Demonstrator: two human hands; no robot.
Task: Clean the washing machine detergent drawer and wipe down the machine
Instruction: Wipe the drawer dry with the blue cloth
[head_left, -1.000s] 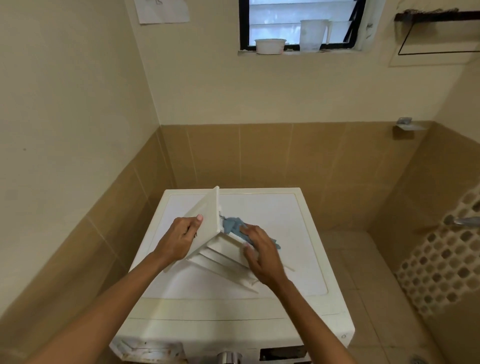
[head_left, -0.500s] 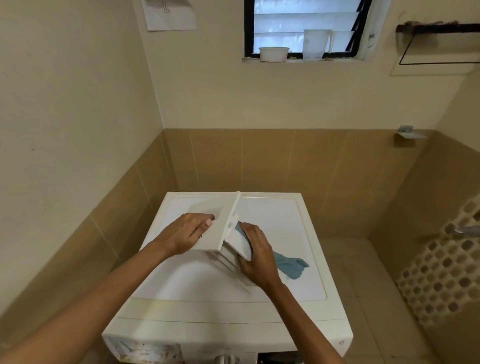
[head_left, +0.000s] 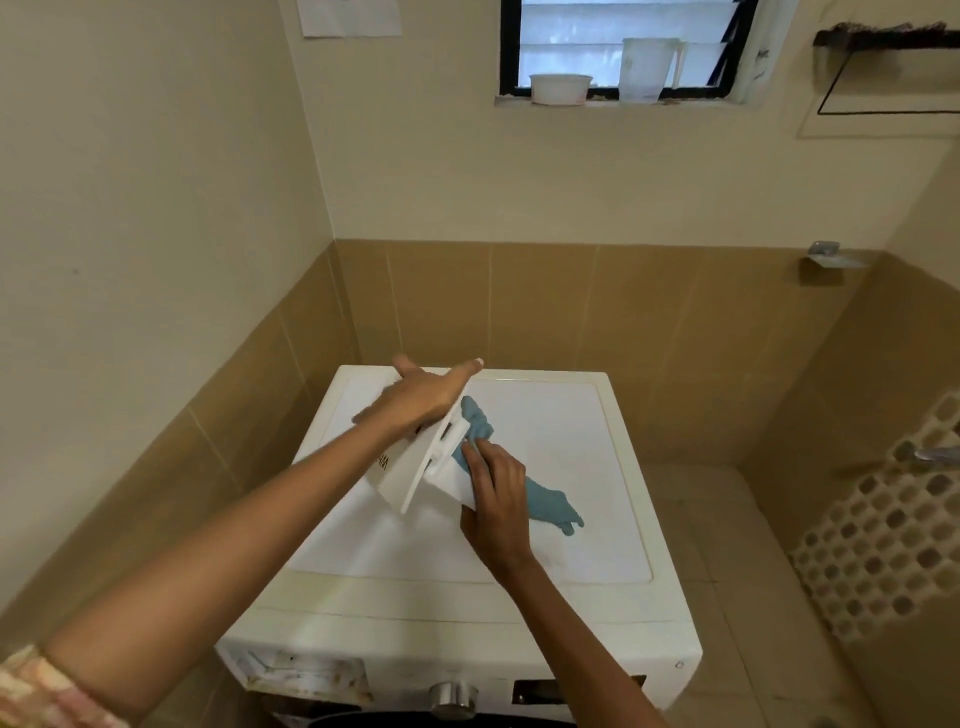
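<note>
Detergent drawer (head_left: 415, 480), white and pulled right out of its slot, is held tilted in the air just above the top of the washing machine (head_left: 571, 441), over its left-middle part, with the flat front panel facing left and towards the camera and the ribbed body pointing right. Dark lettering on the panel is too small to read.

The left hand (head_left: 421, 397) lies against the upper end of that panel, its fingers (head_left: 465, 370) stretched out straight along the face and the thumb spread wide and pointing up. Whether any finger hooks behind the panel cannot be told.

The right hand (head_left: 496, 499) is on the other side of the drawer, its fingers curled round a blue cloth (head_left: 550, 506) and pressing it against the drawer's body just behind the panel. One end of the cloth sticks up past the fingertips. The other trails down to the right and lies on the machine's lid.

A metal knob (head_left: 453, 696) shows on the machine's front edge. A patterned sleeve (head_left: 31, 691) is at the lower left corner. On the window sill above stand a white bowl (head_left: 560, 88) and a clear jug (head_left: 647, 70), near each other but apart. A sheet of paper (head_left: 352, 18) hangs on the wall to the window's left.
</note>
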